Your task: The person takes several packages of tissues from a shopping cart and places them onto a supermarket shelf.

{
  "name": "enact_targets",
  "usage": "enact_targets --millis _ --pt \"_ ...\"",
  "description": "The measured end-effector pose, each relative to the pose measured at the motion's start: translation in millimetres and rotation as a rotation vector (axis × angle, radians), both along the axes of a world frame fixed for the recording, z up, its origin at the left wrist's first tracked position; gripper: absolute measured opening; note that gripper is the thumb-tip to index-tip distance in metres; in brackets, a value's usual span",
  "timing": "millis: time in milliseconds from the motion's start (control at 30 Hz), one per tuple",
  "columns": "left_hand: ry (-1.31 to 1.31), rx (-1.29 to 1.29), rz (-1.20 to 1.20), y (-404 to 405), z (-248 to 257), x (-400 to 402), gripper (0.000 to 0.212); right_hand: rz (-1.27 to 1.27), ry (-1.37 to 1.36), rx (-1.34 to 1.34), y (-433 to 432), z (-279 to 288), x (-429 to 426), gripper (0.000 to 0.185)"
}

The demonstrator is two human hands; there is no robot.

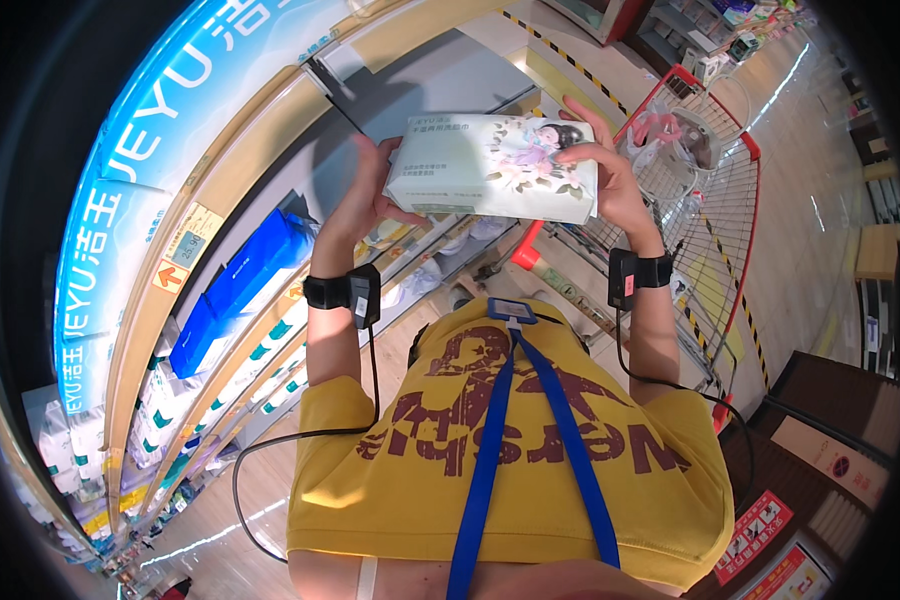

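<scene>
A pale, soft-plastic pack of face towels (457,161), printed with flowers and a cartoon figure, is held level between my two hands above the shelf front. My left hand (361,187) grips its left end, fingers partly hidden under it. At the other end my right hand (607,172) has its thumb and fingers around the pack's corner. Both wrists carry black strapped devices with cables. Behind the pack is a grey shelf board (450,71) in shadow.
Shelves on the left hold blue packs (232,292) and several white packs (169,397), below a blue-and-white sign (150,142). A wire shopping cart (712,217) with red trim stands at right, holding bags (656,139). A dark cabinet (832,405) stands lower right.
</scene>
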State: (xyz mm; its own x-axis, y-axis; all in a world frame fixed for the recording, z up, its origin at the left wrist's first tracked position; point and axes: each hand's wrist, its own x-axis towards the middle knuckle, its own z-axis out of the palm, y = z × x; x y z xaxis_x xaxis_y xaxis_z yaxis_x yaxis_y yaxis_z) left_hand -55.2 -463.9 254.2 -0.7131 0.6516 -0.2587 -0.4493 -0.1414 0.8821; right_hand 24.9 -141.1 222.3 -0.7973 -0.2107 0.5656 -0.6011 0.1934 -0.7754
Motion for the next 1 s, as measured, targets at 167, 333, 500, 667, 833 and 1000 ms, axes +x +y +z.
enact_targets --millis 167,333,500,667,833,1000 --pt "0.220 -0.193 0.240 18 -14 8 0.069 -0.317 -0.131 -0.044 -26 10 3 0.087" --pt "0.461 -0.189 0.480 20 -24 14 0.076 -0.098 -0.727 -0.767 -5 -31 -16 0.066" --pt "0.618 -0.276 0.629 5 -46 15 0.081 -0.125 -0.548 -0.159 -48 -35 -42 0.068" --pt "0.634 -0.318 0.764 -22 -62 7 0.072 -0.082 -0.421 -0.311 -89 -40 -80 0.054" --pt "0.841 -0.852 0.902 -54 -93 -2 0.060 -0.152 -0.139 -0.084 -123 -74 -124 0.043" --pt "0.858 -0.860 0.991 -63 -124 0 0.056 -0.189 -0.196 0.030 -140 -85 -141 0.038"
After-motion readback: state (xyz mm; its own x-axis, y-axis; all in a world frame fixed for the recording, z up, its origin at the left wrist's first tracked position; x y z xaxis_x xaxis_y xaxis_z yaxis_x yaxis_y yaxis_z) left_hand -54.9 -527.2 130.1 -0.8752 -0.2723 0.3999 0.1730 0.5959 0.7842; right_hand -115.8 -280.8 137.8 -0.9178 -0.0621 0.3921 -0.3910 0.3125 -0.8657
